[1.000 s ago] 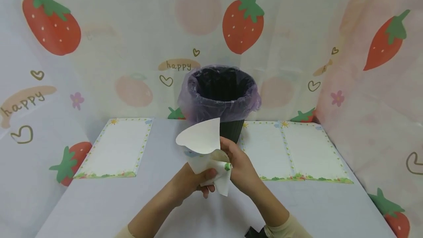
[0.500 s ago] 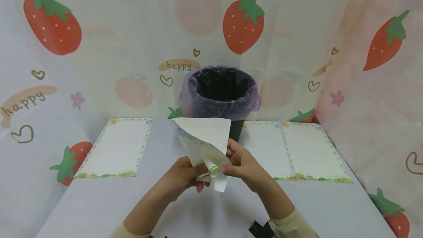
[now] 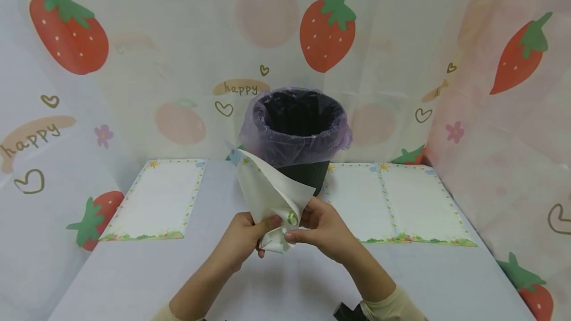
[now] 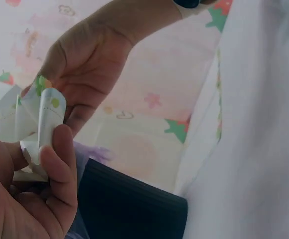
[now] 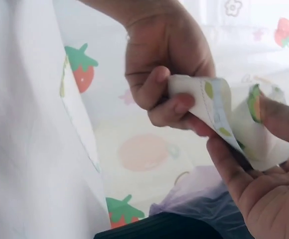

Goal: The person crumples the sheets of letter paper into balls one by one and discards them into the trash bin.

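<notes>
A sheet of paper [image 3: 263,187] with a printed leafy border is bunched and folded between both hands above the table, its upper part flaring to a point at the upper left. My left hand [image 3: 245,237] grips its lower left side, thumb on top and fingers curled beneath. On the lower right, my right hand [image 3: 327,229] pinches the sheet between thumb and fingers. In the left wrist view a rolled paper edge [image 4: 51,114] stands up beside the left fingertips. The right wrist view shows a folded flap [image 5: 204,97] between the two hands.
A dark trash bin [image 3: 312,175] with a purple bag [image 3: 294,147] over its rim stands just behind the hands. One bordered sheet [image 3: 153,199] lies flat at the left; two more, a nearer one [image 3: 359,202] and an outer one [image 3: 421,204], lie at the right.
The paper's upper flap has folded down to the right and narrowed, and its lower end is more crumpled. Both hands keep hold, the right thumb now pressing lower on the paper.
</notes>
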`<state>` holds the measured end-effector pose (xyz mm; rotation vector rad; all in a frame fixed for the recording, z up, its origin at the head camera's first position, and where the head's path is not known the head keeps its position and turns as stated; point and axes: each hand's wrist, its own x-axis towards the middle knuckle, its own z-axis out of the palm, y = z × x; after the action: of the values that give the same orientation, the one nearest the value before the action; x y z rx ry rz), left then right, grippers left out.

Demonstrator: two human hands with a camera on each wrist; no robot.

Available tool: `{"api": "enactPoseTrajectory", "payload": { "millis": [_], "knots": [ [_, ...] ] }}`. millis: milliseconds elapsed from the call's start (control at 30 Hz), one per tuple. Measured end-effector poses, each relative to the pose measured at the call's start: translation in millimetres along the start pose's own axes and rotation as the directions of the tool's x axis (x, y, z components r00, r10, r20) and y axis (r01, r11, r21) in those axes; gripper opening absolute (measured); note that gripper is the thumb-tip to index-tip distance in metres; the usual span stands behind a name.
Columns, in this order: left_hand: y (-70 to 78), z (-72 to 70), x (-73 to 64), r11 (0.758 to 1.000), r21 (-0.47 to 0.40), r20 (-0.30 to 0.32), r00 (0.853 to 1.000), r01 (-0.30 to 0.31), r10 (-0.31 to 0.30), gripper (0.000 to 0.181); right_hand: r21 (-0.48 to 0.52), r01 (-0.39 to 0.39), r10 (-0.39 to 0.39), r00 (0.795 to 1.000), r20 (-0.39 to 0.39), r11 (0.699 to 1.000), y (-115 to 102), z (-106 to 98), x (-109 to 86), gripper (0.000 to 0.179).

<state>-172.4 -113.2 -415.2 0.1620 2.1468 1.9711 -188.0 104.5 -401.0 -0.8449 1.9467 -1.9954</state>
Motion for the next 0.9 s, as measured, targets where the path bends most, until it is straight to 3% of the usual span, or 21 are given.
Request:
{"api": "enactPoseTrajectory", "payload": {
  "millis": [233, 333, 400, 467, 533, 567, 667, 767, 833, 900],
  "knots": [
    [6.6, 3.7, -3.6, 0.999, 0.032, -0.008, 1.000, -0.026, 0.026, 0.052, -0.015, -0.016, 0.014, 0.989, -0.148, 1.000, 0, 7, 3.3, 0.055],
    [12.3, 1.8, -6.5, 0.995, -0.012, 0.072, 0.992, -0.100, 0.100, 0.056, 0.010, -0.043, 0.044, 0.961, -0.273, 0.999, 0, 4, 4.9, 0.043],
    [15.8, -0.3, -9.9, 0.986, -0.046, 0.173, 0.971, -0.161, 0.166, 0.063, 0.038, -0.067, 0.076, 0.925, -0.373, 0.997, 0, 0, 5.8, 0.038],
    [18.4, -1.8, -13.9, 0.974, -0.060, 0.280, 0.933, -0.218, 0.226, 0.073, 0.083, -0.094, 0.122, 0.885, -0.450, 0.992, 0, -4, 6.3, 0.036],
    [19.3, -1.8, -15.9, 0.955, -0.041, 0.332, 0.898, -0.294, 0.290, 0.087, 0.125, -0.116, 0.163, 0.861, -0.482, 0.985, -1, -6, 6.2, 0.039],
    [19.0, -1.1, -16.0, 0.943, -0.017, 0.335, 0.886, -0.333, 0.320, 0.092, 0.138, -0.126, 0.178, 0.855, -0.487, 0.982, -2, -6, 5.9, 0.039],
    [17.0, 2.3, -14.6, 0.891, 0.078, 0.254, 0.874, -0.446, 0.415, 0.096, 0.162, -0.149, 0.209, 0.851, -0.481, 0.976, -4, -4, 5.3, 0.039],
    [13.4, 6.9, -13.1, 0.860, 0.136, 0.146, 0.868, -0.493, 0.474, 0.092, 0.146, -0.145, 0.198, 0.861, -0.469, 0.979, -3, -2, 5.1, 0.036],
    [11.5, 9.5, -13.0, 0.857, 0.144, 0.085, 0.869, -0.494, 0.487, 0.085, 0.116, -0.137, 0.175, 0.880, -0.442, 0.984, -2, -1, 4.5, 0.034],
    [10.2, 11.2, -13.2, 0.873, 0.139, 0.011, 0.883, -0.467, 0.470, 0.078, 0.065, -0.116, 0.132, 0.916, -0.379, 0.991, -2, -2, 3.4, 0.032]
  ]
}}
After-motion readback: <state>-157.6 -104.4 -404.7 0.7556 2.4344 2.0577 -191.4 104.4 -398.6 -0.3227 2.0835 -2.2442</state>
